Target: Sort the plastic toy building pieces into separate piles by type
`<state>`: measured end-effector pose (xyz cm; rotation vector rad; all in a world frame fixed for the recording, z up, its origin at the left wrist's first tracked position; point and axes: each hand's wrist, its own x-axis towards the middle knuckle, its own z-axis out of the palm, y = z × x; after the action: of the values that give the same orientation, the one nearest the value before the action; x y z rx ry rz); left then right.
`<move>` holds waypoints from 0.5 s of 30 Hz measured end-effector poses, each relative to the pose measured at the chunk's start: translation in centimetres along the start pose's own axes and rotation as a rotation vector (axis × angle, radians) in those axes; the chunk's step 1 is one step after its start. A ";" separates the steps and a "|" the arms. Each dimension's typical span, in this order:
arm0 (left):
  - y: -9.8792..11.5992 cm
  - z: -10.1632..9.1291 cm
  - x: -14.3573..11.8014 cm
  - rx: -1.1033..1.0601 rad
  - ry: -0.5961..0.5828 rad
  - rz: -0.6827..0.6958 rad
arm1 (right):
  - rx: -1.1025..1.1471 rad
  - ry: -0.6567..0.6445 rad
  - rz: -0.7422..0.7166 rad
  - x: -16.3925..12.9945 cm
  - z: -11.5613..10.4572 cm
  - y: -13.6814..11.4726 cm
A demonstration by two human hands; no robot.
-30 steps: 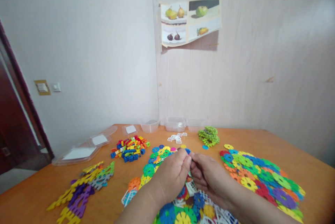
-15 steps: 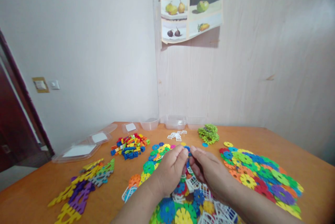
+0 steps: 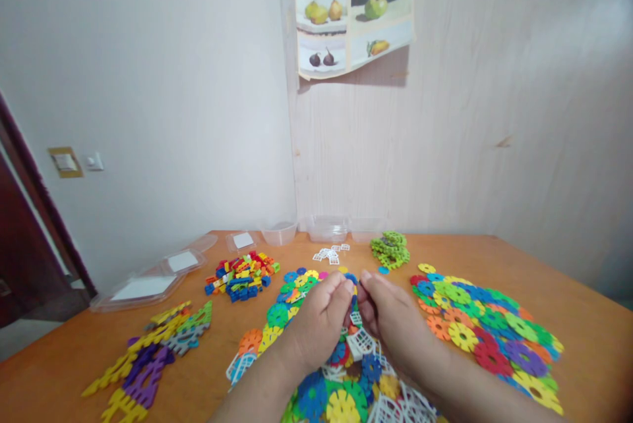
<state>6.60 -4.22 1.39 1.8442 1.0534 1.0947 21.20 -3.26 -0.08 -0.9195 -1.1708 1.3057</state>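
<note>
My left hand (image 3: 324, 319) and my right hand (image 3: 394, 317) are close together over a pile of toy pieces, thumbs and fingers pinched. Whatever lies between the fingertips is mostly hidden. A bit of blue shows there, and I cannot tell whether it is held or lies behind. Beneath the hands spreads a heap of notched flower discs, with a yellow disc (image 3: 342, 406) and a blue disc (image 3: 372, 366) among them. White lattice window pieces (image 3: 362, 342) are mixed into this heap, partly covered by my hands.
More coloured discs (image 3: 461, 337) lie at right. Green joined pieces (image 3: 390, 250), small white window pieces (image 3: 334, 253) and small bricks (image 3: 244, 275) sit farther back. Yellow and purple interlocking pieces (image 3: 148, 377) are at left, near clear lids (image 3: 148, 286). Plastic boxes (image 3: 328, 228) stand along the wall.
The view has shifted slightly, so the table's contents appear a little farther left. Both hands keep nearly the same pinched pose over the heap.
</note>
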 end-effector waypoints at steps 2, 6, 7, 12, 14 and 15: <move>0.3 -0.3 -0.1 0.018 0.034 -0.004 | 0.167 0.059 0.028 0.4 -0.5 -0.7; 0.1 -1.1 0.1 -0.162 0.020 -0.062 | 0.252 0.040 0.086 1.0 -1.3 -1.2; -0.1 -1.2 0.2 -0.212 0.035 -0.068 | 0.245 0.038 0.113 1.0 -1.3 -1.1; -1.5 -1.6 0.9 -0.294 0.139 -0.086 | 0.200 0.002 0.154 1.2 -1.3 0.4; -2.3 -1.9 1.3 -0.233 0.202 -0.104 | 0.188 0.004 0.152 1.3 -1.6 0.9; -2.8 -2.2 1.5 -0.181 0.248 -0.119 | 0.188 0.016 0.155 1.5 -1.7 1.0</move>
<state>4.27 -1.35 0.27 1.5117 1.1476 1.3246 22.53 -1.52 -1.27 -0.8947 -0.9611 1.5031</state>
